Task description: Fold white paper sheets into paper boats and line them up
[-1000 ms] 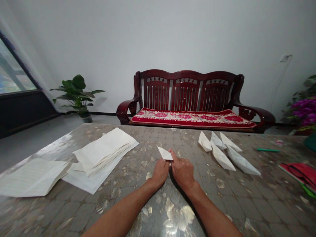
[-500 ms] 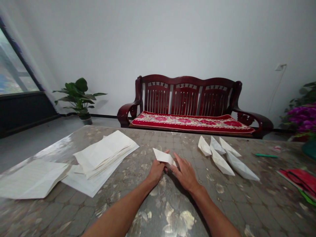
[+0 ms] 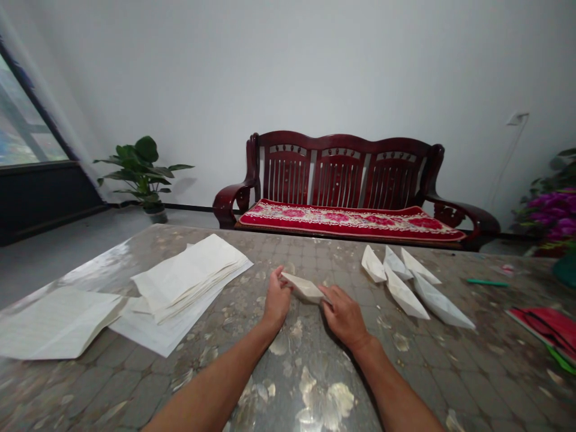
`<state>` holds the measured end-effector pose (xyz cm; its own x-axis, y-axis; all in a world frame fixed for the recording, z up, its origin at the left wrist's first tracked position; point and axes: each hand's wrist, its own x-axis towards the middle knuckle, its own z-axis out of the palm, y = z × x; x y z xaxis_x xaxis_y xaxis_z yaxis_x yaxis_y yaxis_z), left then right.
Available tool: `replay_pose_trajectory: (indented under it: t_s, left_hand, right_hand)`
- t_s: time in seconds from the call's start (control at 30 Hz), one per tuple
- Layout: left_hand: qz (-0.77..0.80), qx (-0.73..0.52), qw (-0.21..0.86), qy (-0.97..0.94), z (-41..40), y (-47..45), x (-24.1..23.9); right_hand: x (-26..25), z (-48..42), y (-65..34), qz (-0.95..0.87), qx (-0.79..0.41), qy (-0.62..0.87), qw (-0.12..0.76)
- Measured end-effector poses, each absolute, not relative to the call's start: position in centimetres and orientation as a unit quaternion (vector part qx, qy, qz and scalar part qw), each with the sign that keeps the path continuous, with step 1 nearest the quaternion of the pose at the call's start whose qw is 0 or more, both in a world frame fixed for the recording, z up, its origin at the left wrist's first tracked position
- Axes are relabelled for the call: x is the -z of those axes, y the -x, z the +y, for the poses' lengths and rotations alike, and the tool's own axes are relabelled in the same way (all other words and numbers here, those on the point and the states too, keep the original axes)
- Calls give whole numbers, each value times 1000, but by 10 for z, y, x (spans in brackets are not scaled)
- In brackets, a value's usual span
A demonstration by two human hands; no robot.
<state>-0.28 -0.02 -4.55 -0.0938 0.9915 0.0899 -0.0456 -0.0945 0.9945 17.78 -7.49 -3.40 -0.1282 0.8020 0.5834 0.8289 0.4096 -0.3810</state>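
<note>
A folded white paper boat (image 3: 305, 288) is held between my two hands above the table. My left hand (image 3: 278, 298) pinches its left tip between thumb and fingers. At the boat's right end, my right hand (image 3: 342, 314) is closed on the other tip. To the right, several finished-looking paper boats (image 3: 406, 295) rest on the table in a loose cluster. On the left lies a stack of white paper sheets (image 3: 191, 273), and a creased sheet (image 3: 54, 324) spreads beside it.
The table (image 3: 252, 384) has a patterned, glossy cover. A green pen (image 3: 488, 282) and a red book (image 3: 546, 330) lie at the right, near purple flowers (image 3: 555, 213). Behind the table stands a wooden bench (image 3: 339, 171); a potted plant (image 3: 144, 171) is at the left.
My hands have moved apart to opposite ends of the paper boat. The left hand shifted from beneath it to its left tip, and the right fingers closed on the right tip.
</note>
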Motion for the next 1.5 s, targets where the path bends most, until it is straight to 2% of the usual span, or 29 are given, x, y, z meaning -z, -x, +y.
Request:
replay_pose_trajectory:
  t_s: [0.17,0.3,0.43,0.73,0.97,1.27,1.4,1.5]
  left_hand:
    - [526,-560,302,-565,-5,10,50]
    - [515,-555,246,-605,-11,13,47]
    - [491,-559,231,-627,-12,12,46]
    - [461,-532,290,-648,-9,9,47]
    - [492,-452,237,-706,-13,8,43]
    - [502,-413,208,-731,-16,7,39]
    - [494,-406,199,-743,-19,6,34]
    - [478,-412,202,-749,-21,6,30]
  right_hand:
    - [35,-77,-176,-757,45,549,350]
    - [29,-79,-173,-764,49,539,351]
    - [24,-81,-170,-760,53,546,347]
    - [23,-82,-172,-777,45,545,313]
    - [21,-83,-172,-777,51,550,302]
    - [23,-83,-170,-732,66,572,364]
    - [27,-78,-173,-691,14,592,415]
    - [29,-73,-177,-640,-49,593,486]
